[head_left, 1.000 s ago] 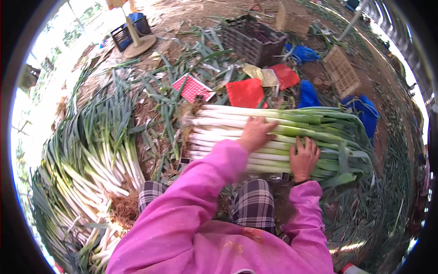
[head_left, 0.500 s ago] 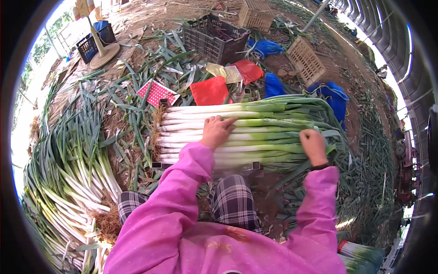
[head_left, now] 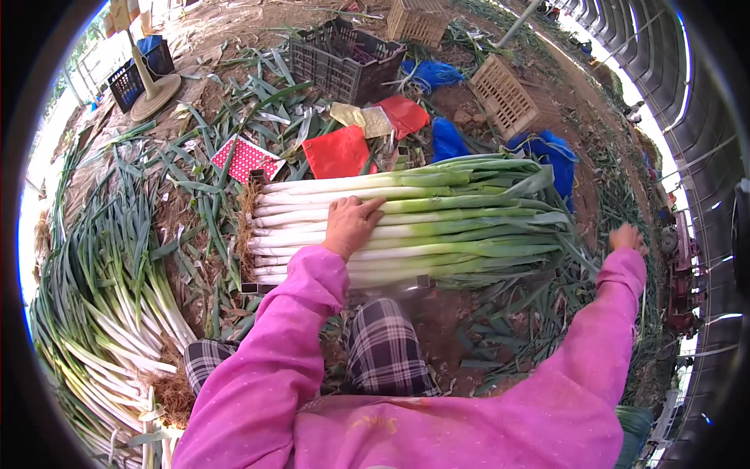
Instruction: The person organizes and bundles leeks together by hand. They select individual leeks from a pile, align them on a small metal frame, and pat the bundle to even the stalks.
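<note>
A wide row of leeks (head_left: pixel 437 227) lies side by side before me, roots at the left, white shanks in the middle and green leaves at the right. My left hand (head_left: pixel 351 225) rests on the white shanks, its fingers loosely spread and gripping nothing. Beyond the leaf ends, at the far right, my right hand (head_left: pixel 626 238) is held out with its fingers curled. A thin pale strip shows below that hand; whether the hand holds it is unclear. Short dark posts of a low frame (head_left: pixel 423 281) stick up at the edges of the row.
Loose leeks (head_left: pixel 117 328) with roots pile up at the left. Past the row lie red cloths (head_left: pixel 341 152), a dotted pink cloth (head_left: pixel 248 158) and blue bags (head_left: pixel 551 160). A black crate (head_left: pixel 348 69) and tan crates (head_left: pixel 504 94) stand farther off. Cut leaves litter the ground.
My right hand has swung from the green leaves out to the far right, its arm stretching. My left hand stays on the shanks. The whole view has shifted slightly.
</note>
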Available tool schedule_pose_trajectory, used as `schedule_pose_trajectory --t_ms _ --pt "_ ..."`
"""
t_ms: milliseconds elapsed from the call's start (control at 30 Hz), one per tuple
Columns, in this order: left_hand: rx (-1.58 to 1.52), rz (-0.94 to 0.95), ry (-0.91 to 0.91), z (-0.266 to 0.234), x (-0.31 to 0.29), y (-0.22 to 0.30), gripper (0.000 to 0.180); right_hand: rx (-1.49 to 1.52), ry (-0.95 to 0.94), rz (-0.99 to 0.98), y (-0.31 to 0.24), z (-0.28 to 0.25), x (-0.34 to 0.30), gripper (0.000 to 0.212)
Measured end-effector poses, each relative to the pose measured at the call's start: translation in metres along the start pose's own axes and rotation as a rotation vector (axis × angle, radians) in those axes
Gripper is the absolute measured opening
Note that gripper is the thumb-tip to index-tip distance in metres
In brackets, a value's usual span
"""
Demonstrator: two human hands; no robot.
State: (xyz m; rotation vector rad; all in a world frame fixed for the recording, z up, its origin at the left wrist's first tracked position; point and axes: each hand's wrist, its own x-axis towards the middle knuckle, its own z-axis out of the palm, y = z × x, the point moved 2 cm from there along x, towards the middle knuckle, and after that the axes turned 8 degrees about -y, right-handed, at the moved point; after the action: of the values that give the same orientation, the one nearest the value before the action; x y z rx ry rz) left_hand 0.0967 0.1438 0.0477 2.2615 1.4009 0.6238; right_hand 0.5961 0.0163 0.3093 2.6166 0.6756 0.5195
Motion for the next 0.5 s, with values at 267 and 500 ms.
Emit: schedule_pose_trajectory --t_ms 267,500 --pt "-0.211 0.370 0.249 0.071 0.025 -0.036 0.014 0.736 0.165 -1.383 -0.218 -0.010 -0.188 0.036" --pt "-0.231 0.196 -0.540 -0.048 -0.039 -0.148 0.033 0.488 0.139 -1.205 -0.292 0.060 -0.256 0.033"
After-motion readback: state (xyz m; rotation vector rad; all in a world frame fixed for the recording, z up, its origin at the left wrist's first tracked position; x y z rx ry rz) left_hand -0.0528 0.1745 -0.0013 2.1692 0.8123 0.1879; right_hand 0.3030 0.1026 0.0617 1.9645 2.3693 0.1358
